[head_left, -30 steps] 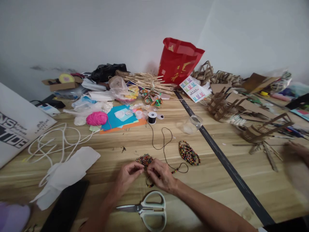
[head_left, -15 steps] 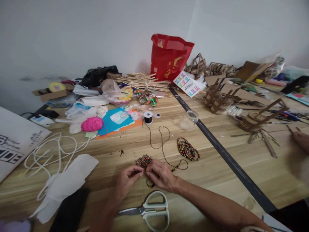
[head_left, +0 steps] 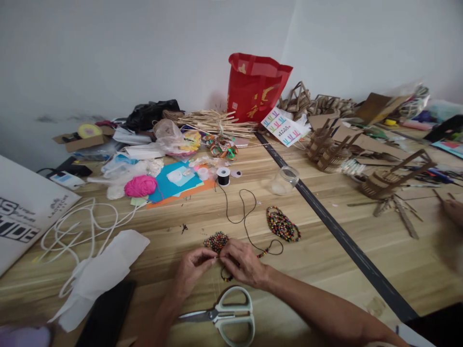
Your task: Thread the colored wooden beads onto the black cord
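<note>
My left hand (head_left: 195, 267) is closed in a pinch, its fingertips meeting those of my right hand (head_left: 243, 262). What the left fingers hold is too small to make out; a faint pale thread hangs below them. My right hand pinches a black cord strung with coloured beads (head_left: 227, 278), which loops out under the fingers. More beads on this cord show to the right of the hand, and the cord (head_left: 249, 236) winds back to a black spool (head_left: 223, 177). Just beyond my fingertips lies a pile of loose beads (head_left: 216, 240). White-handled scissors (head_left: 233, 315) lie below the hands.
A coiled bead string (head_left: 283, 224) and a clear jar (head_left: 285, 180) lie to the right. White cord (head_left: 90, 226) and crumpled paper (head_left: 104, 274) are on the left. Pink yarn (head_left: 141, 186), a red bag (head_left: 256, 89) and small woven baskets (head_left: 383, 180) stand farther back. Another person's hand (head_left: 454, 212) is at right.
The whole view has shifted slightly. Both hands keep the same pinch close together, with no other visible change.
</note>
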Motion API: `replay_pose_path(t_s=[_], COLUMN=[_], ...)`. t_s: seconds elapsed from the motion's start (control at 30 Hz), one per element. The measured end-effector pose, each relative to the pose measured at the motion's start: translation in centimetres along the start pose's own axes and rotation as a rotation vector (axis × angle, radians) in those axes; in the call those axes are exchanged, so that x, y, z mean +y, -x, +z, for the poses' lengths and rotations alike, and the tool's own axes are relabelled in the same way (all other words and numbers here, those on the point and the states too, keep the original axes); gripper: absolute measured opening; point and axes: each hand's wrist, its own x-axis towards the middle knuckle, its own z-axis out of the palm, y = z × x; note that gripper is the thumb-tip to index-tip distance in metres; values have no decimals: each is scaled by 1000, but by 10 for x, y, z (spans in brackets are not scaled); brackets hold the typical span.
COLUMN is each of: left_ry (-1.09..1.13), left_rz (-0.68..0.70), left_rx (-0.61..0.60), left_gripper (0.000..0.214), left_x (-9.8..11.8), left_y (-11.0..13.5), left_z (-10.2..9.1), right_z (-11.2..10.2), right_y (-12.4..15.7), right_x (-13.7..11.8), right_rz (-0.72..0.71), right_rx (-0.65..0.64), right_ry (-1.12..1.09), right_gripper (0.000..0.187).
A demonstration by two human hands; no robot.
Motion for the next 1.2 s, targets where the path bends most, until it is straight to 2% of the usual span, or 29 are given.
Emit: replay_pose_path(t_s=[1.2], left_ry=[38], left_rz=[11], left_rx=[-10], left_gripper=[12], left_x=[-1], left_y=[0], left_z=[1], right_z=[3], right_y=[1], right_x=[3], right_rz=[-19], right_rx=[-23], right_ry=[-14], right_gripper=[11])
